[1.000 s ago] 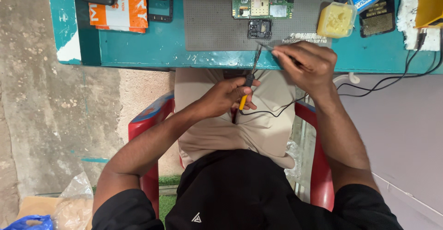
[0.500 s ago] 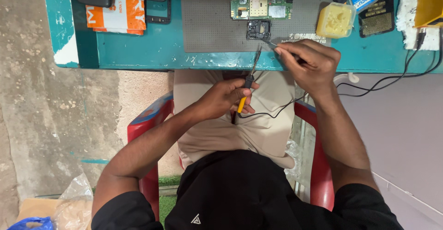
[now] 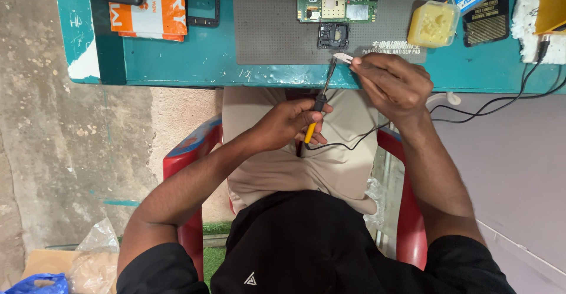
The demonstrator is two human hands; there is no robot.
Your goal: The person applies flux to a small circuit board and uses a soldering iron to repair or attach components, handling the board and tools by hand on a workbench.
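While the person sits on a red chair point(image 3: 187, 170) at the teal tabletop point(image 3: 194, 64), the head view shows the left hand point(image 3: 289, 126) closed around a soldering iron point(image 3: 315, 108) with a yellow-and-black grip, held over the lap, its thin tip slanting up to the tabletop's near edge. Its black cord point(image 3: 354, 143) trails from the grip across the lap toward the right. The right hand point(image 3: 392, 84) pinches a small pale part point(image 3: 343, 57) between fingertips, right at the iron's tip and over the near edge of a grey mat point(image 3: 271, 28). On the mat, just beyond, lie a small dark square part point(image 3: 333, 35) and, farther back, a green circuit board point(image 3: 337, 5). A yellow tub point(image 3: 433, 24) sits just beside the mat to the right. An orange-and-white packet point(image 3: 148, 15) lies well to the left.
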